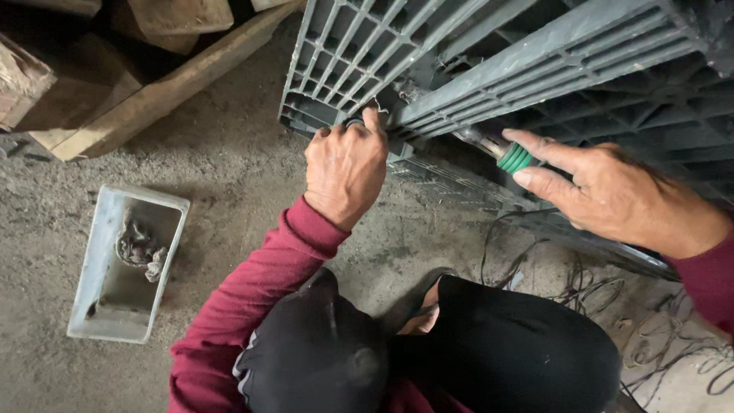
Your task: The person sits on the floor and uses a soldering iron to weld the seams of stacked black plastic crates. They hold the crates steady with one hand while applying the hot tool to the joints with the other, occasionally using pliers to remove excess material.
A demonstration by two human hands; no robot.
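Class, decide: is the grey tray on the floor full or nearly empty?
Nearly empty: the grey tray shows mostly bare bottom, with one small tangled clump near its far end.

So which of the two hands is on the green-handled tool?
The right hand: its fingers rest on the tool's ribbed green handle. The left hand instead grips the edge of the grey plastic pallet, away from the tool.

The left hand (345, 174) is raised with its back to the camera, fingers curled forward and fingertips (372, 117) pressed ahead, wrist bent upward out of a dark red long sleeve (252, 294); the right hand (612, 195) comes in from the right, palm turned down, index and middle fingers (539, 147) stretched out straight to the left, not closed; both knees, in black trousers (489, 352), are bent in a crouch below.
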